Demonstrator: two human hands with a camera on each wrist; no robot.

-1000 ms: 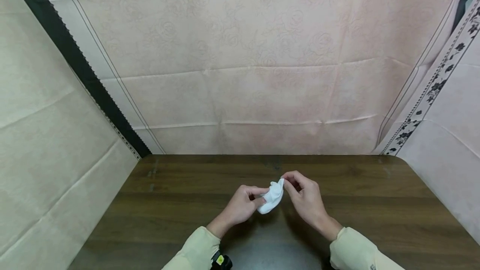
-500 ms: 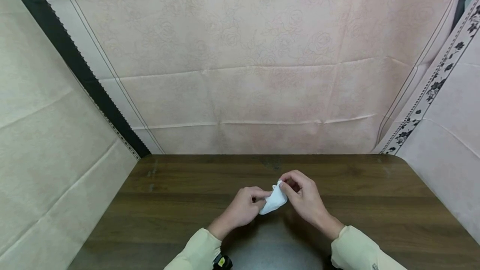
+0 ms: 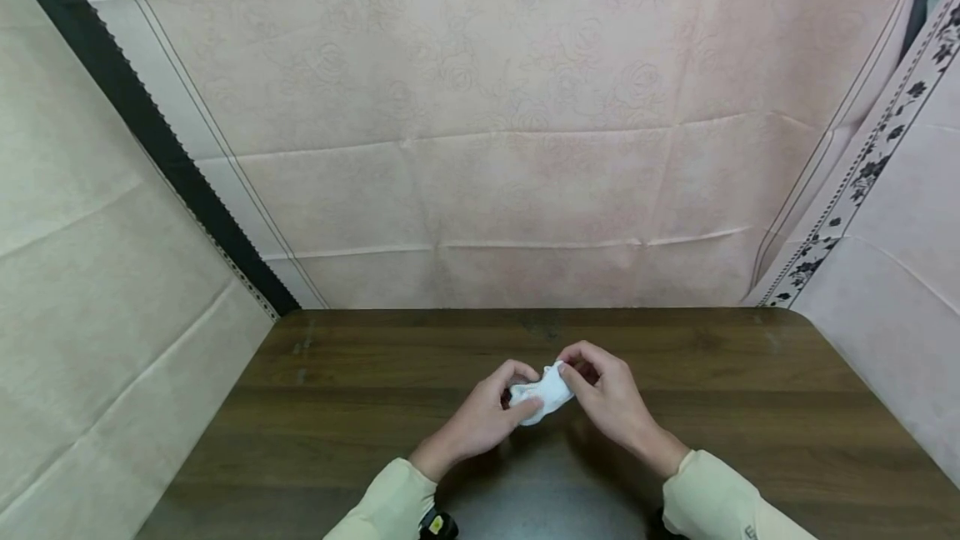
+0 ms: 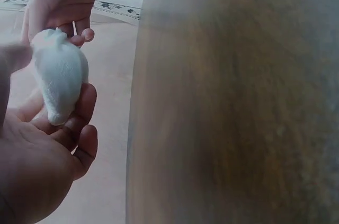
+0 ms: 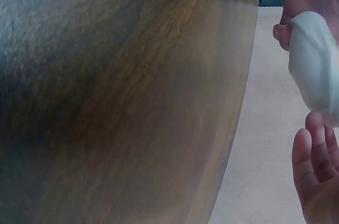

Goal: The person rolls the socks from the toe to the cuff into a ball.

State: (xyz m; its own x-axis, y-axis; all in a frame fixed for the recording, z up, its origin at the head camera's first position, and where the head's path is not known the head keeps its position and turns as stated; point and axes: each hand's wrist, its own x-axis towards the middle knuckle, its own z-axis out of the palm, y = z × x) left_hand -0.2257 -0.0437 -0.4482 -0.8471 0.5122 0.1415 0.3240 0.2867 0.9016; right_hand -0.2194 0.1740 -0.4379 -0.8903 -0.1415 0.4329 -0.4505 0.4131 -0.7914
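A small white bundle of fine ribbed knit, which looks like a rolled sock (image 3: 549, 392), is held between both hands over the wooden table. My left hand (image 3: 483, 413) cradles its left end; in the left wrist view the fingers curl under the sock (image 4: 61, 78) and the blurred thumb is beside its upper part. My right hand (image 3: 609, 394) pinches the upper right end between thumb and fingertips. In the right wrist view, the right hand's fingers (image 5: 304, 166) are below the sock (image 5: 312, 65). Part of the sock is hidden behind the fingers.
The dark brown wooden table (image 3: 337, 407) has rounded far corners. Pale patterned cloth (image 3: 525, 190) hangs behind it, with more cloth at the left (image 3: 112, 315) and right (image 3: 892, 298). A dark object (image 3: 438, 525) shows by the left sleeve.
My left fingers and thumb have spread from a pinch to a wider hold around the sock. The sock has turned from near upright to more level. The right hand has barely moved.
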